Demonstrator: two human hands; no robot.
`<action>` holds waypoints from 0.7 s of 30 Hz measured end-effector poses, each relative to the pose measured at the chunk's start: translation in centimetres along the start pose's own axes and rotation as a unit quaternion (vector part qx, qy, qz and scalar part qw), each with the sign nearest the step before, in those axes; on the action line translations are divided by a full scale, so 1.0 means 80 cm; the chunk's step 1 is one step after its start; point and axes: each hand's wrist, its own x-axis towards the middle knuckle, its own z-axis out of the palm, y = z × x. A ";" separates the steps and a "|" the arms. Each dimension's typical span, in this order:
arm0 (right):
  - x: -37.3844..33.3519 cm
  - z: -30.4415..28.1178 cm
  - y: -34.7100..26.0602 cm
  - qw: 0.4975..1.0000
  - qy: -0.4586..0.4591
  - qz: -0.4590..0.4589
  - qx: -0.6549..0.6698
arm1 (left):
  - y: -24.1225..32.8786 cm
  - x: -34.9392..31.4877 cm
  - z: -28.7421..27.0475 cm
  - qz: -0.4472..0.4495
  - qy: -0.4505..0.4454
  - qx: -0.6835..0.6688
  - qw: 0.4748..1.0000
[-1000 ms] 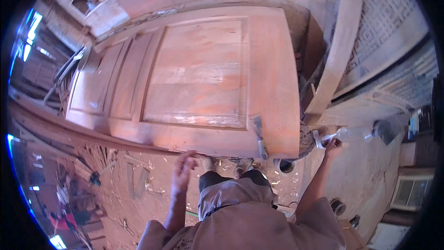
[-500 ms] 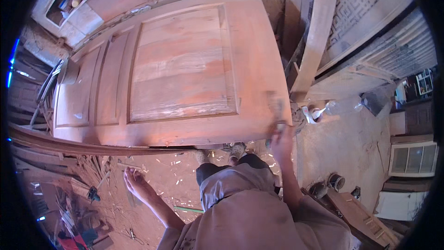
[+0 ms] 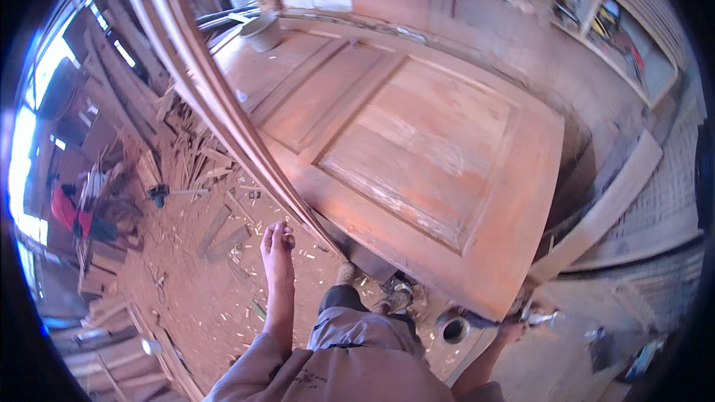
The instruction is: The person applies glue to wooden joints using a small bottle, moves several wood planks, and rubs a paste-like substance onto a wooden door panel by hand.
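A broad reddish-brown wooden door with recessed rectangular panels [image 3: 424,156] lies flat in front of the person, its grain patchy with pale streaks. The likeliest mishap is at its near right corner: a dark, round, open-mouthed tin [image 3: 452,327] sits just beyond the near edge, close to the right forearm and the feet, so a low sweep of the arm or a careless step could tip it. A long, ridged wooden beam [image 3: 220,100] slants past the door's left side; a bump could shift it and mark the wood. The grey bucket [image 3: 261,33] seems to stand on the far end and might topple if the door were jolted. As for the hands, the door extends ahead and to the right of the left hand [image 3: 277,242], which is raised near the beam's lower end, fingers loosely curled, with nothing visible in it. The right hand [image 3: 512,333] is at the door's near right corner, so the door stretches ahead and leftward from it; whether it grips something or touches the corner cannot be told. The two hands are well apart. Beside the right hand is a small clear-and-white bottle-like object [image 3: 547,318]; farther out, pale shavings litter the reddish earthen floor [image 3: 186,268].
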 end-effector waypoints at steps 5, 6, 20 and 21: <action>-0.003 0.022 0.030 0.985 -0.040 -0.020 0.169 | 0.023 -0.026 -0.046 -0.024 0.071 0.022 0.997; 0.012 0.039 0.041 0.977 -0.034 -0.027 0.209 | 0.007 -0.016 -0.054 -0.037 0.052 0.002 0.998; -0.301 0.044 -0.020 0.865 -0.343 0.034 0.365 | -0.014 0.082 -0.196 -0.116 0.032 -0.008 0.993; -0.329 0.039 -0.037 0.844 -0.395 0.032 0.362 | -0.010 0.096 -0.209 -0.116 0.025 -0.007 0.993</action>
